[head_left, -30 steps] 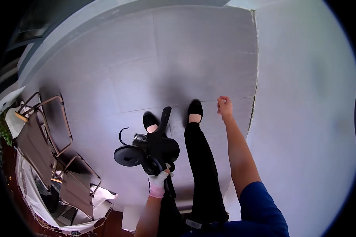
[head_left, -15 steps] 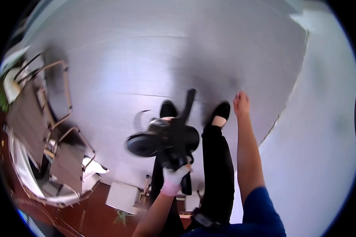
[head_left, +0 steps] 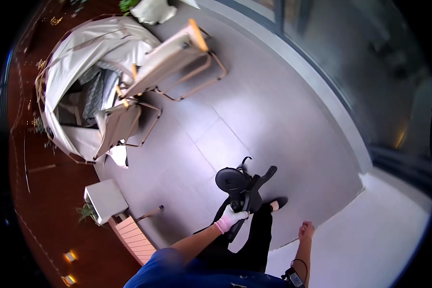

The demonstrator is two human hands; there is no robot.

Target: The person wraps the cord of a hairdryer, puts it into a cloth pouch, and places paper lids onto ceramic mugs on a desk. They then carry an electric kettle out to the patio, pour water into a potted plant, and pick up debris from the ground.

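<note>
My left hand [head_left: 231, 218], in a white and pink glove, is closed around the handle of a black device with a round cup-like head [head_left: 233, 180]. A thin curved hook and a long flat arm stick out from the device. It is held in front of my legs, above the floor. My right hand [head_left: 306, 230] is bare and hangs low at my right side, its fingers curled with nothing visible in them. A small device on a cable [head_left: 294, 277] is at my right forearm.
Two folding chairs [head_left: 170, 60] stand at the left before a beige tent [head_left: 93, 43]. A pale box planter [head_left: 108, 199] and a slatted wooden bench [head_left: 133, 235] are at lower left. Grey tiled floor [head_left: 225, 139] lies ahead; glass panels [head_left: 350, 62] and a white wall [head_left: 355, 235] border the right.
My view has swung left, bringing the tent, chairs and bench further into sight. The black device stays in my left hand. My right hand is now lower in the view.
</note>
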